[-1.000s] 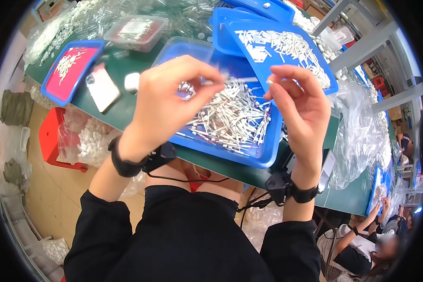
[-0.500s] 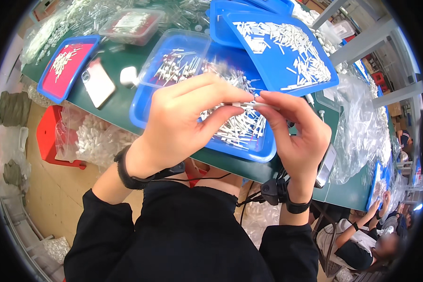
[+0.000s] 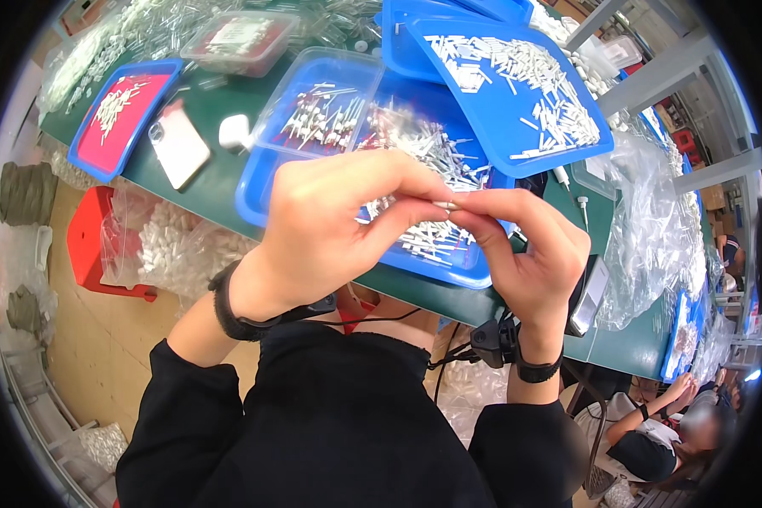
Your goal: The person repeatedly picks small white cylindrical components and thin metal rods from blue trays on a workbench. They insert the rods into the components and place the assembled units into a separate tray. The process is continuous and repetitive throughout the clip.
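Lengthwise, white piece (image 3: 445, 205) roughly left-to-right

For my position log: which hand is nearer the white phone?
Left. The left hand is right of the white phone, lower in view; the right hand is farther right.

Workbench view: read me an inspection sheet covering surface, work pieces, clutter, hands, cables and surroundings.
Surface: green table, crowded.
Work pieces: small white piece at the fingertips; blue tray below holds a heap of thin white pieces.
Clutter: phone and small white case to the left; crumpled clear bag to the right.
Hands: left hand and right hand pinch together over the tray.
Cables: black cables near the right wrist.
Surroundings: co-worker, lower right.
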The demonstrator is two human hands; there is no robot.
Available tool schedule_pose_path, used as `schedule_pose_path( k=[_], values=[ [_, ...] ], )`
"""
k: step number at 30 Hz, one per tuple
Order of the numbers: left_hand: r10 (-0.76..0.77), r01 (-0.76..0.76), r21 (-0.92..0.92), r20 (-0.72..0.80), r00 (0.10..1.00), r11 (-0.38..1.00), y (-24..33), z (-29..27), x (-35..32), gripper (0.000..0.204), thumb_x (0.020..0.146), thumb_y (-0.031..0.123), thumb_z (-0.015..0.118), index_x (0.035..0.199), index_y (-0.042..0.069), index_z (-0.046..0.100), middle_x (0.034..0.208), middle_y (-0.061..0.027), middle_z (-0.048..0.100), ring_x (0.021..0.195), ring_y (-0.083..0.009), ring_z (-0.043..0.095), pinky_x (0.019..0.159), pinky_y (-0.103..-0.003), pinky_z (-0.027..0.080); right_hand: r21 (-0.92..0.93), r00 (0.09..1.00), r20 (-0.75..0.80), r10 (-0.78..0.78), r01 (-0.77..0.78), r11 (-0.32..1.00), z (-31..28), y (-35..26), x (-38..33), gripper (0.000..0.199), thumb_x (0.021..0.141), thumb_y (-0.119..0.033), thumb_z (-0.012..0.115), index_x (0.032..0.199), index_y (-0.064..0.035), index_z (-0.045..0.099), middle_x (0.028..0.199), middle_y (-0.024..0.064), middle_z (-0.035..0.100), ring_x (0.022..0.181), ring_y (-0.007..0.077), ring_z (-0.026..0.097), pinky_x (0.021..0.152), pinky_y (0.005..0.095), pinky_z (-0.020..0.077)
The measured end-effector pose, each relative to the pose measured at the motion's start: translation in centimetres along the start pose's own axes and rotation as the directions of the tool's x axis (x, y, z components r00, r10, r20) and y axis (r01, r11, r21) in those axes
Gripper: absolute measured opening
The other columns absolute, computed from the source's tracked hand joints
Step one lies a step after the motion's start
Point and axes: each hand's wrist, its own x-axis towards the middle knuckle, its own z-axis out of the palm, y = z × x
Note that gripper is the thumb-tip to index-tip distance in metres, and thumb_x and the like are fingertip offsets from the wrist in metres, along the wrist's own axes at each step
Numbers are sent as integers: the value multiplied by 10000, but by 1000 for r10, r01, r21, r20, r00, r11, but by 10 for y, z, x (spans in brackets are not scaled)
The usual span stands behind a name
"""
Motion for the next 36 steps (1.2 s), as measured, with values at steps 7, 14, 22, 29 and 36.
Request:
schedule_pose_path(
  k=[7,14,22,29,36],
  values=[
    [-16,16,-20,20,1000,1000,-8,-4,-4,117,760,-53,708,871,-20,690,830,-98,717,738,-171,699,657,-244,539,281,969,-3,249,-238,930,8,-3,1,161,752,-3,741,903,-24,693,839,83,705,739,179,692,655,270,531],
    [-64,63,22,60,996,998,-31,8,-1,134,771,33,720,902,19,699,886,-101,712,794,-230,688,701,-285,527,25,974,94,206,-209,978,2,13,-1,164,771,-69,751,916,-29,687,839,80,699,718,171,669,659,268,516],
    [-161,82,524,106,981,848,-123,-29,22,180,860,156,607,961,36,696,1048,-163,664,963,-320,628,843,-380,488,-222,858,-72,508,-510,831,-26,114,17,311,807,-214,707,1042,-16,654,950,137,687,827,231,652,745,338,500],
    [-675,296,824,136,725,483,-167,-30,31,170,785,145,652,901,33,705,877,-177,682,874,-339,652,769,-407,509,-533,851,46,524,-423,733,-24,161,17,237,756,-150,689,949,-13,698,982,210,655,918,359,629,809,412,492],
    [-656,356,783,87,750,511,-182,-24,30,140,758,129,621,827,34,696,844,-170,678,854,-339,649,760,-409,509,-641,863,48,502,-359,678,-19,163,17,152,759,-100,684,869,3,675,857,156,656,739,260,645,686,363,502]
  ],
)
